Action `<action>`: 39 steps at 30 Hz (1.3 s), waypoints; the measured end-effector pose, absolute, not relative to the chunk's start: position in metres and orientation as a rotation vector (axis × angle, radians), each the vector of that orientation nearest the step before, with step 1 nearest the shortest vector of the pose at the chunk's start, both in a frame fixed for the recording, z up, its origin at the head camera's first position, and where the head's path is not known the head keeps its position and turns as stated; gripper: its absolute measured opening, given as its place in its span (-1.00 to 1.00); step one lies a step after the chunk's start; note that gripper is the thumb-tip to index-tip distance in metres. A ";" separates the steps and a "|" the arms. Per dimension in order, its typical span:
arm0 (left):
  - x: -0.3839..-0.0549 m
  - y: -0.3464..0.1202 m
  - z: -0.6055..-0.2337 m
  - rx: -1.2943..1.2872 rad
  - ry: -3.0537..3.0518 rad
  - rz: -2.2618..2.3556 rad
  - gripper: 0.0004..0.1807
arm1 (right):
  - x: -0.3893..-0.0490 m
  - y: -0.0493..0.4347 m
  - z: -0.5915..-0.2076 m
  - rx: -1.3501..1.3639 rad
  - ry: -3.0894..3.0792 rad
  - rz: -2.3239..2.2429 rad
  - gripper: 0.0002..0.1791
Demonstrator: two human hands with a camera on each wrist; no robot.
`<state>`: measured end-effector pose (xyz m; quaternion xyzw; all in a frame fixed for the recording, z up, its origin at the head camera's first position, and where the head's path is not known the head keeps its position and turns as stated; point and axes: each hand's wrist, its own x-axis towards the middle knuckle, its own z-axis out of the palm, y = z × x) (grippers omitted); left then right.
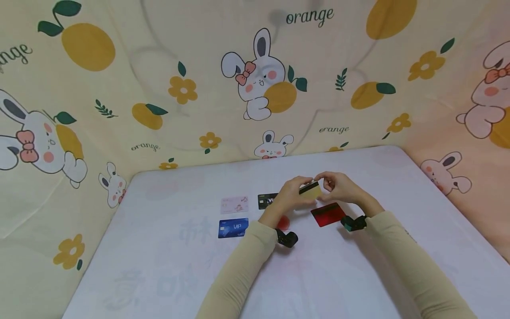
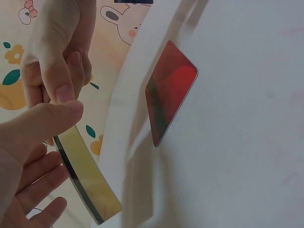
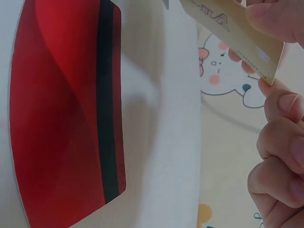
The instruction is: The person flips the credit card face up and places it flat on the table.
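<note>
A gold card (image 1: 311,191) with a dark stripe along one edge is raised above the table between both hands. My left hand (image 1: 294,193) grips it from the left, thumb on one side and fingers on the other. At the card's right end, the right hand (image 1: 340,188) pinches it between thumb and index finger, the other fingers curled in. Reversed raised lettering shows on the gold card (image 3: 223,21) in the right wrist view. Below the right hand, a red card (image 1: 329,214) with a dark stripe (image 3: 105,104) lies on the table.
Left of the hands lie a pink card (image 1: 234,205), a blue VIP card (image 1: 231,227) and a black card (image 1: 264,201), partly covered by the left hand. A red round patch (image 1: 283,223) shows beside the left wrist. A printed cloth (image 1: 191,128) hangs behind the white table (image 1: 167,274).
</note>
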<state>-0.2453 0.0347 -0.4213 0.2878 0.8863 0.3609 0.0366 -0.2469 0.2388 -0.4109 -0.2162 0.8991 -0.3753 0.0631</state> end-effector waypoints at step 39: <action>-0.243 0.041 -0.408 0.958 2.747 1.262 -0.32 | -0.238 0.254 -0.427 -0.522 2.470 -1.486 -0.25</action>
